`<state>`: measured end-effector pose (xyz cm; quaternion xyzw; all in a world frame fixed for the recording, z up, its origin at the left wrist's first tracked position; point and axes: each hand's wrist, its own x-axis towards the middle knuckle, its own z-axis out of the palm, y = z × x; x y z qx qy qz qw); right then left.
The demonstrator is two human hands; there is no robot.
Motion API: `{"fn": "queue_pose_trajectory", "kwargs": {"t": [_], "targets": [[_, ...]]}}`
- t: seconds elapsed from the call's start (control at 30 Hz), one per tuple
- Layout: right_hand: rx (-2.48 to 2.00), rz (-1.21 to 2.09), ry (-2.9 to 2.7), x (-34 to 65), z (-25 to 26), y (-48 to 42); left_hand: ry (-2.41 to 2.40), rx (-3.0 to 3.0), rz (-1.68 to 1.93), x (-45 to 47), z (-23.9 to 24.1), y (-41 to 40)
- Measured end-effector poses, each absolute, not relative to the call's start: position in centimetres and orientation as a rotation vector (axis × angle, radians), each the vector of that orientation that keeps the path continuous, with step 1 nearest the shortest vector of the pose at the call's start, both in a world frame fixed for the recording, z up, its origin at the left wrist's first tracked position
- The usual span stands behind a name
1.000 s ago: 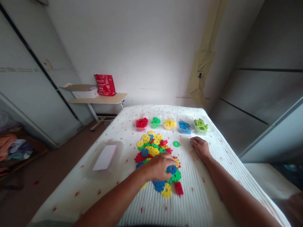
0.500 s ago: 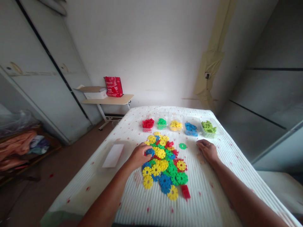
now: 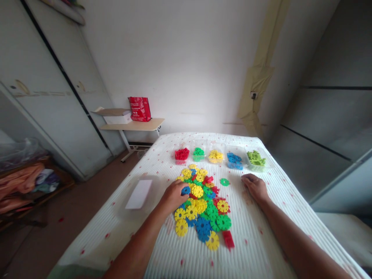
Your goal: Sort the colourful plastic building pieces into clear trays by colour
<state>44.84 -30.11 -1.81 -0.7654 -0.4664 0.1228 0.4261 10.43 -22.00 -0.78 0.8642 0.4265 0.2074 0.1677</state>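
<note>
A pile of flat plastic snowflake discs in yellow, green, blue and red lies in the middle of a white bed cover. My left hand rests at the pile's left edge, fingers curled round a blue disc. My right hand lies palm down on the cover to the right of the pile, fingers loosely bent, holding nothing. A single green disc sits between the pile and that hand. A red rectangular piece lies at the pile's near end.
Clear trays in a far row hold sorted pieces: red, green, yellow, blue, light green. A clear lidded box sits left of my hand. A side table with a red bag stands beyond.
My left hand moved from the near middle of the pile to its left edge and closed on a blue disc. The right hand stayed put. The view shifted slightly.
</note>
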Motion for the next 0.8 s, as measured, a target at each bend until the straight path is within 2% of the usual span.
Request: {"fn": "queue_pose_trajectory", "kwargs": {"t": [0.23,0.4,0.8], "targets": [[-1.913,0.303,-1.158,44.9,-2.0,-30.1,1.243,2.459,0.652,10.6,-0.3,-22.2],[-1.904,0.313,-1.154,44.8,-1.9,-30.0,1.189,2.384,0.740,11.5,2.0,-22.3],[-1.861,0.319,-1.109,44.7,-1.9,-30.1,0.879,2.450,0.785,24.0,6.4,-20.6]]}}
